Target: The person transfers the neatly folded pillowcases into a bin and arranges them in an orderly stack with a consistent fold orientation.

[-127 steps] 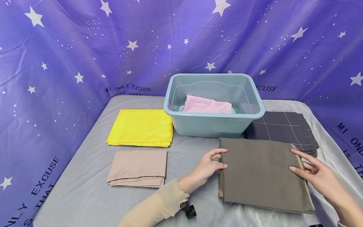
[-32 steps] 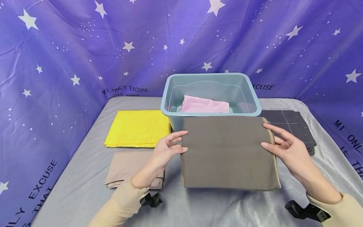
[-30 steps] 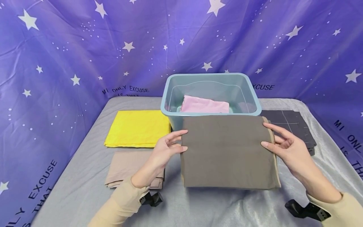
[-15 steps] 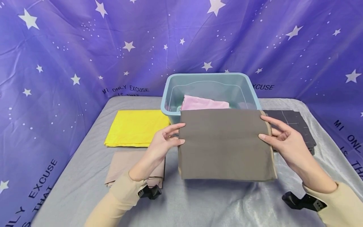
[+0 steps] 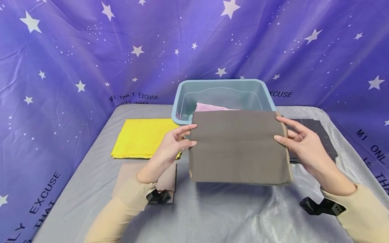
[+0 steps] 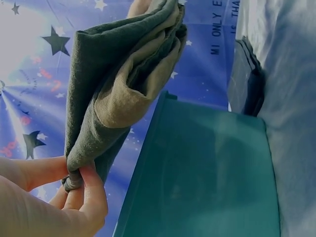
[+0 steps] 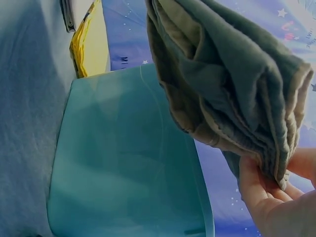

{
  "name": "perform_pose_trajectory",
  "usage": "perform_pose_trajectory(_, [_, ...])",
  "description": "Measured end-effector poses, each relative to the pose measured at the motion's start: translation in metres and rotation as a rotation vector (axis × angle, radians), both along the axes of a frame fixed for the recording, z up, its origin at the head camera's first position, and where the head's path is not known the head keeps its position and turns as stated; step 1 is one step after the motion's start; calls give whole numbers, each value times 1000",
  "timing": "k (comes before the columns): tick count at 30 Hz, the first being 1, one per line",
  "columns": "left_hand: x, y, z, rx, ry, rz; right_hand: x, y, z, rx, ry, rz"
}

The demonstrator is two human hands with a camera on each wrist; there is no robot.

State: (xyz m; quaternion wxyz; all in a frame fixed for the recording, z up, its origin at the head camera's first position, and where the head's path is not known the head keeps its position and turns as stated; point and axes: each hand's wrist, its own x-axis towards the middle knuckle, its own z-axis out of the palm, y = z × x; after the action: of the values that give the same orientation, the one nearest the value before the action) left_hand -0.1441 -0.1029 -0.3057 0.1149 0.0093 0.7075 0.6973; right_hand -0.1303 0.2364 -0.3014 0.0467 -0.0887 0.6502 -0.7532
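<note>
A folded brown-grey cloth (image 5: 240,146) is in the air above the desk (image 5: 228,216), at the near side of a blue-green box (image 5: 225,81). The left hand (image 5: 165,148) grasps its left side and the right hand (image 5: 307,145) its right side; on both, the thumb and the fingers pinch the layers together. In the wrist views, beige parts show between the folds. From the head view, the cloth covers most of the front wall of the box. The box stands near the back edge of the desk, and inside it lies a pink cloth (image 5: 209,107), visible only as a strip. Towards the left edge, a yellow cloth (image 5: 146,136) lies folded. Nearer to the front edge is a beige cloth (image 5: 167,177), partly hidden by the left sleeve (image 5: 112,211). A dark cloth (image 5: 323,138) with thin pale lines lies towards the right edge, partly behind the right hand. Behind the desk hangs a purple curtain (image 5: 91,50) with white stars.
</note>
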Motion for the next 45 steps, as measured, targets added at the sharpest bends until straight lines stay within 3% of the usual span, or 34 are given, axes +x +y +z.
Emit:
perform_pose_trajectory(6, [-11,-1,3,-22,-23,-7,-8,-3,6,39,-45,-19])
perform_pose_trajectory(15, [-28,-3,11,-8,-36,-20,-20,-6,12,6,-68,-18])
perform_pose_trajectory(20, [-36,-5,16,-18,-43,-29,-28,-8,17,41,-86,-29])
perform_pose_trajectory(27, [-48,-6,22,-8,-68,-20,-39,-13,25,176,-131,-85])
perform_pose_trajectory(34, [-60,-7,27,1,-86,-23,-52,-11,28,55,-161,-12])
perform_pose_trajectory(41, [-70,-7,33,-30,-87,-21,-61,-14,36,202,-205,-51])
perform_pose_trajectory(45, [-76,-6,37,-29,-99,-11,-66,-16,39,208,-215,-55])
